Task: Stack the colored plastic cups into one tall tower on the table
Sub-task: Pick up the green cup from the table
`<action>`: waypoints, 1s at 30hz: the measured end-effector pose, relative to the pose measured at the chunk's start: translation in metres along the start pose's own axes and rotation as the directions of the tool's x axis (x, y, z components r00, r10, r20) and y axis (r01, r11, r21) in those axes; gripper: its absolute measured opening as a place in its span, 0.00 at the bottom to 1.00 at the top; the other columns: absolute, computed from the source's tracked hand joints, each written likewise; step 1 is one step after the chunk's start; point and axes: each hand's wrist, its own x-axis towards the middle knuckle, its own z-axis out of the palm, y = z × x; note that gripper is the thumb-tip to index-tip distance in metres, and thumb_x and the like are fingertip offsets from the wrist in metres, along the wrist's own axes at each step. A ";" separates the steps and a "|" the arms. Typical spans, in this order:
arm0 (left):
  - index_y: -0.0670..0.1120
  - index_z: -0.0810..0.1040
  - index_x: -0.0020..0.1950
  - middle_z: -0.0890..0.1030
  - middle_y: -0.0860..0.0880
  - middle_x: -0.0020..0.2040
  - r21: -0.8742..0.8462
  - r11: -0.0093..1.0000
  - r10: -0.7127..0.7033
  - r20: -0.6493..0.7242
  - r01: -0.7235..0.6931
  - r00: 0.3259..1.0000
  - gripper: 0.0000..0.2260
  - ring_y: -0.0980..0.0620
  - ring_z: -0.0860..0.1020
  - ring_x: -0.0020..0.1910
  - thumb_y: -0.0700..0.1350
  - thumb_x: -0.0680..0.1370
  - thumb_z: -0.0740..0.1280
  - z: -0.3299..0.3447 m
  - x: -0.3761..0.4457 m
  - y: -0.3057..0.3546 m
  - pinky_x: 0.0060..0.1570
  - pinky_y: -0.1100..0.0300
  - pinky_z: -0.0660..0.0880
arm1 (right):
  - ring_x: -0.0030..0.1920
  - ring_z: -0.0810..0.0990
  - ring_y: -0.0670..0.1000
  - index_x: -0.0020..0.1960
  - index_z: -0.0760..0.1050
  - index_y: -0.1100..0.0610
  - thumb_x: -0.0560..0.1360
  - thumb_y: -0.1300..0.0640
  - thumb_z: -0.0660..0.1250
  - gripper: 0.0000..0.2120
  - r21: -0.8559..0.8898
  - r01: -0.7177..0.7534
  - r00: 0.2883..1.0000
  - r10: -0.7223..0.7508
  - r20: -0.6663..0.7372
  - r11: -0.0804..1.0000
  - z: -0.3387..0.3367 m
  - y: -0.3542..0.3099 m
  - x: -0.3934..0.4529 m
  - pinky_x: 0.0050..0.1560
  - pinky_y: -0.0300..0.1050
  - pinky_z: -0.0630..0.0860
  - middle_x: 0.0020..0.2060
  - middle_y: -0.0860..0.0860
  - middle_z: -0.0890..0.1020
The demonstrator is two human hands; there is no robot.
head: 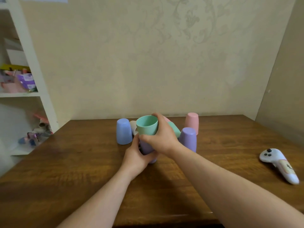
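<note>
My right hand [160, 137] grips a green cup [146, 127], mouth up, set on top of a purple cup [146, 148] that my left hand [137, 157] holds on the wooden table [82, 170]. Around them stand upside-down cups: a blue cup [123, 133] to the left, a second purple cup [188, 139] to the right, and a pink cup [191, 122] behind it. Another green cup [175, 130] lies on its side behind my right hand. A grey cup [133, 127] and a bit of another pink cup [166, 119] show, mostly hidden.
A white game controller [278, 164] lies on the table at the right. A white shelf unit [32, 63] with clutter stands at the left, beyond the table's edge. The wall runs right behind the cups.
</note>
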 end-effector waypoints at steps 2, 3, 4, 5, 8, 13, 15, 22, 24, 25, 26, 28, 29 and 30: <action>0.61 0.70 0.77 0.83 0.60 0.63 -0.014 1.000 0.003 0.006 -0.003 1.000 0.39 0.56 0.82 0.62 0.50 0.70 0.84 -0.001 0.001 -0.002 0.51 0.62 0.80 | 0.67 0.79 0.51 0.78 0.68 0.50 0.72 0.51 0.81 0.39 0.030 -0.015 1.000 0.015 0.006 0.999 0.004 0.011 -0.001 0.66 0.50 0.79 0.64 0.45 0.78; 0.61 0.69 0.78 0.83 0.60 0.64 -0.011 1.000 0.008 0.004 -0.008 1.000 0.40 0.56 0.82 0.63 0.49 0.70 0.84 -0.001 0.002 -0.002 0.53 0.60 0.81 | 0.65 0.80 0.51 0.76 0.68 0.49 0.73 0.52 0.81 0.36 0.060 -0.031 0.999 0.030 0.015 0.998 0.006 0.016 -0.003 0.66 0.51 0.80 0.62 0.45 0.80; 0.61 0.69 0.78 0.82 0.60 0.64 -0.003 1.000 0.010 0.001 -0.010 1.000 0.41 0.55 0.82 0.63 0.48 0.69 0.84 -0.001 0.002 -0.002 0.56 0.57 0.82 | 0.64 0.81 0.51 0.74 0.67 0.46 0.73 0.54 0.81 0.35 0.101 -0.056 0.998 0.053 0.025 0.993 0.008 0.020 -0.006 0.65 0.51 0.81 0.60 0.44 0.81; 0.61 0.69 0.78 0.82 0.59 0.65 0.005 1.000 0.012 0.001 -0.012 1.000 0.42 0.55 0.81 0.64 0.48 0.69 0.85 -0.001 0.003 -0.002 0.60 0.53 0.83 | 0.63 0.81 0.49 0.74 0.66 0.44 0.74 0.54 0.81 0.36 0.144 -0.077 0.997 0.072 0.036 0.987 0.010 0.023 -0.009 0.66 0.51 0.81 0.60 0.41 0.81; 0.62 0.67 0.79 0.81 0.59 0.67 0.025 1.000 0.006 0.006 -0.006 1.000 0.44 0.53 0.81 0.66 0.49 0.68 0.86 -0.001 0.004 -0.004 0.65 0.46 0.83 | 0.67 0.81 0.47 0.82 0.60 0.43 0.71 0.51 0.81 0.46 0.228 -0.107 0.994 0.099 0.044 0.968 0.018 0.029 -0.012 0.71 0.55 0.80 0.64 0.40 0.80; 0.61 0.65 0.81 0.81 0.59 0.67 0.044 0.999 0.014 0.011 -0.014 1.000 0.45 0.53 0.80 0.66 0.50 0.69 0.85 -0.002 0.005 -0.003 0.66 0.47 0.82 | 0.69 0.80 0.50 0.84 0.58 0.45 0.70 0.53 0.81 0.50 0.275 -0.121 0.992 0.106 0.068 0.954 0.020 0.030 -0.007 0.73 0.58 0.79 0.66 0.43 0.81; 0.61 0.64 0.82 0.80 0.60 0.66 0.039 0.999 0.020 0.020 -0.020 1.000 0.47 0.54 0.79 0.66 0.48 0.70 0.85 -0.002 0.005 -0.002 0.63 0.52 0.82 | 0.68 0.80 0.51 0.85 0.58 0.45 0.71 0.52 0.82 0.50 0.250 -0.119 0.992 0.105 0.068 0.961 0.019 0.030 -0.006 0.73 0.58 0.79 0.65 0.43 0.80; 0.60 0.61 0.84 0.80 0.61 0.68 0.002 0.998 0.062 -0.017 -0.062 0.998 0.48 0.58 0.81 0.63 0.54 0.70 0.85 0.001 0.005 -0.003 0.55 0.67 0.78 | 0.68 0.78 0.47 0.89 0.54 0.45 0.73 0.41 0.81 0.54 -0.010 0.088 0.996 -0.088 0.002 0.996 -0.045 0.026 0.007 0.69 0.44 0.73 0.70 0.46 0.75; 0.59 0.59 0.85 0.78 0.62 0.69 0.036 0.997 0.065 -0.028 -0.064 0.997 0.50 0.55 0.78 0.67 0.56 0.70 0.85 0.001 0.006 -0.005 0.63 0.59 0.76 | 0.70 0.76 0.52 0.86 0.61 0.46 0.73 0.37 0.75 0.46 -0.217 0.065 0.990 -0.091 -0.109 0.974 -0.073 0.033 0.018 0.73 0.50 0.72 0.70 0.50 0.75; 0.59 0.59 0.85 0.77 0.63 0.69 0.038 0.997 0.063 -0.025 -0.062 0.998 0.51 0.55 0.77 0.67 0.56 0.70 0.85 0.001 0.007 -0.006 0.64 0.57 0.75 | 0.74 0.73 0.56 0.85 0.64 0.45 0.74 0.38 0.73 0.42 -0.382 0.037 0.994 -0.073 -0.080 0.923 -0.085 0.040 0.020 0.75 0.54 0.71 0.73 0.53 0.74; 0.59 0.59 0.85 0.77 0.63 0.69 0.037 0.997 0.064 -0.022 -0.063 0.998 0.51 0.55 0.77 0.67 0.55 0.70 0.85 0.002 0.007 -0.007 0.65 0.56 0.76 | 0.77 0.69 0.61 0.85 0.64 0.43 0.75 0.41 0.73 0.40 -0.532 0.003 1.000 -0.013 -0.014 0.847 -0.093 0.048 0.021 0.77 0.58 0.69 0.77 0.55 0.71; 0.60 0.59 0.85 0.78 0.62 0.69 0.042 0.997 0.065 -0.024 -0.064 0.998 0.50 0.54 0.78 0.68 0.55 0.70 0.85 0.002 0.008 -0.008 0.66 0.55 0.77 | 0.78 0.62 0.67 0.85 0.58 0.35 0.75 0.46 0.74 0.43 -0.689 -0.026 0.983 0.144 0.114 0.724 -0.101 0.062 0.017 0.77 0.63 0.70 0.82 0.56 0.59; 0.60 0.60 0.84 0.78 0.61 0.69 0.044 0.997 0.066 -0.025 -0.065 0.998 0.50 0.54 0.79 0.68 0.55 0.70 0.85 0.002 0.008 -0.009 0.66 0.55 0.77 | 0.78 0.61 0.68 0.86 0.55 0.33 0.75 0.47 0.75 0.46 -0.710 -0.040 0.965 0.212 0.156 0.703 -0.103 0.067 0.014 0.76 0.64 0.71 0.84 0.54 0.54; 0.60 0.60 0.84 0.79 0.61 0.70 0.045 0.997 0.066 -0.024 -0.065 0.997 0.50 0.54 0.79 0.68 0.55 0.69 0.85 0.003 0.009 -0.010 0.67 0.55 0.77 | 0.79 0.60 0.68 0.86 0.52 0.32 0.75 0.47 0.75 0.48 -0.714 -0.048 0.950 0.253 0.183 0.699 -0.103 0.072 0.011 0.75 0.64 0.72 0.85 0.53 0.51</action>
